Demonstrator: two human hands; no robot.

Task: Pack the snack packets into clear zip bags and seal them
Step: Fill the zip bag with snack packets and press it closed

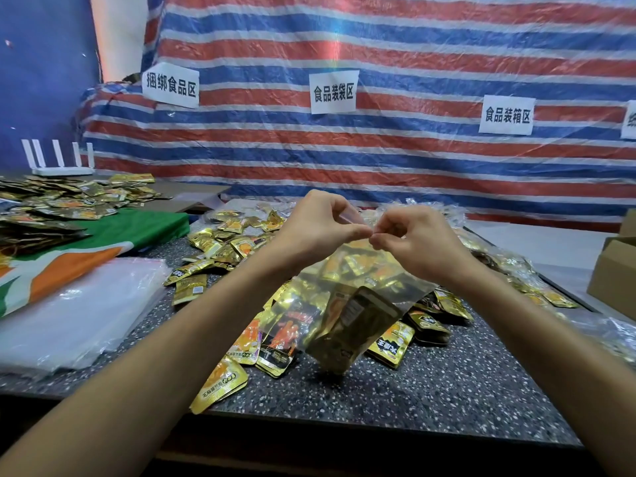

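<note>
Head view: speckled dark tabletop (430, 383), gold snack packets (220, 242), striped tarp (378, 46) behind.

A: First entry?
B: Striped tarp (378, 46): red, blue, white bands; forms the backdrop.
A: On the tarp?
B: White paper signs (333, 92), printed characters.
A: Left of the tarp?
B: Blue wall (44, 63); white router (62, 166) by the tarp's lower left corner.
A: Before the tarp?
B: Dark speckled table (430, 390); cardboard boxes (616, 270), right end.

The left hand (318, 232) and right hand (414, 244) are bare, and both forearms show uncovered right down to the near edge of view.
</note>
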